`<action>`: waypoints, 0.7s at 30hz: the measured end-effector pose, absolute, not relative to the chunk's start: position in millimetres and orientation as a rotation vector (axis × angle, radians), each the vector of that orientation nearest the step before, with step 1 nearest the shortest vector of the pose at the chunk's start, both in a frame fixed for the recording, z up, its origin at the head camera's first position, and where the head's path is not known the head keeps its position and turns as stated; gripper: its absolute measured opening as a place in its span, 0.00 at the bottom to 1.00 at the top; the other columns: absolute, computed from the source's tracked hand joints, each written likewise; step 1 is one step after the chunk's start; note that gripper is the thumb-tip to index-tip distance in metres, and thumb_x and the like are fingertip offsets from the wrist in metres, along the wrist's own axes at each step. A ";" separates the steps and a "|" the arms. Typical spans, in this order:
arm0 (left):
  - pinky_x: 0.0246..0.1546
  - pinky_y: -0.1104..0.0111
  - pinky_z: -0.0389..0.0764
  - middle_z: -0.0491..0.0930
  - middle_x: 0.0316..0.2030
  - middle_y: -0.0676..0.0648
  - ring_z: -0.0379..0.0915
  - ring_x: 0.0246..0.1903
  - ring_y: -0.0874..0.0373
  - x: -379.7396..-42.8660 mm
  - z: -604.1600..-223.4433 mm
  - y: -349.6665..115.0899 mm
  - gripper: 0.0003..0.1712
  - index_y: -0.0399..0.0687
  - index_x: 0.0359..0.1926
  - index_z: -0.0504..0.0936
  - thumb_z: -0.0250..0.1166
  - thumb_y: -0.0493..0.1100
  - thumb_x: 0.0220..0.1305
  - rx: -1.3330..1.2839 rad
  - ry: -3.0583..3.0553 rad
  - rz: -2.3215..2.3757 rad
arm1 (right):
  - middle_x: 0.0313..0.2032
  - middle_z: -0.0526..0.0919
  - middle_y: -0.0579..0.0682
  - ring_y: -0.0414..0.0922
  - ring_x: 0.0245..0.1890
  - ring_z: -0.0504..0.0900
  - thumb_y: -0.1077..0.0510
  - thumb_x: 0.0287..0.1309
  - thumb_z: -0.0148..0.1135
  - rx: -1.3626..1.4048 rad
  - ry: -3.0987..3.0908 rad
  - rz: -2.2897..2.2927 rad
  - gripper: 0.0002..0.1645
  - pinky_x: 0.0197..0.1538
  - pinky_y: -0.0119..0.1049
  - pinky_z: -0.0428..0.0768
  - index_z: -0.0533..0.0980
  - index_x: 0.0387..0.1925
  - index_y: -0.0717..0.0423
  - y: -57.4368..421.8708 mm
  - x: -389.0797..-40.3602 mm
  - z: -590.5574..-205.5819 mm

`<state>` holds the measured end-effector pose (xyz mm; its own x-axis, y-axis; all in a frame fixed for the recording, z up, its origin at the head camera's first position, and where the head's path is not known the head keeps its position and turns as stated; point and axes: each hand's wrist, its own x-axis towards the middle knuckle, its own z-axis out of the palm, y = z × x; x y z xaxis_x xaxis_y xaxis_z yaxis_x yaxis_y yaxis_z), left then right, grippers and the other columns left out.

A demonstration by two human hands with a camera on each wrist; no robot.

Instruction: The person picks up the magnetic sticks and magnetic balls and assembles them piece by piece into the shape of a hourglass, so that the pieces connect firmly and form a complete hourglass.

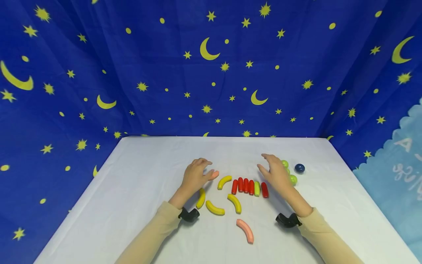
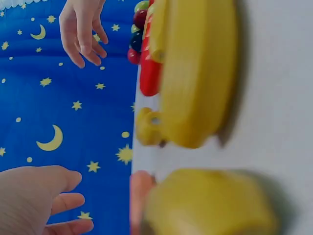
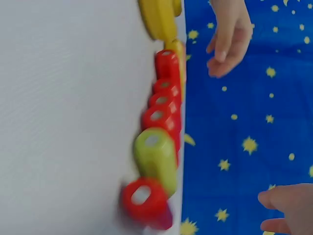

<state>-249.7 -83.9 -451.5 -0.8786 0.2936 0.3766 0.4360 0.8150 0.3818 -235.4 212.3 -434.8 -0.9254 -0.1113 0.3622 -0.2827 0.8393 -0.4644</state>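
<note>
Pink pc [image 1: 214, 175] nr L hand [image 1: 193, 177], red pcs [image 1: 245, 186] btwn that & R hand [image 1: 277, 174]

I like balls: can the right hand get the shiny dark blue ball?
Probably yes: nothing covers the blue ball, and the right hand looks empty, but shiny green balls lie between them in the head view.

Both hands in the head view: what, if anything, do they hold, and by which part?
Nothing is held: the left hand and right hand both hover empty above the white table.
</note>
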 end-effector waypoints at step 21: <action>0.34 0.72 0.73 0.81 0.31 0.49 0.71 0.31 0.60 -257.4 -492.1 -98.2 0.12 0.44 0.36 0.85 0.74 0.41 0.49 -0.578 -2.648 -1.180 | 0.43 0.82 0.65 0.46 0.40 0.80 0.72 0.44 0.68 0.177 -2.433 1.164 0.25 0.43 0.11 0.71 0.75 0.48 0.71 274.3 -217.7 -477.5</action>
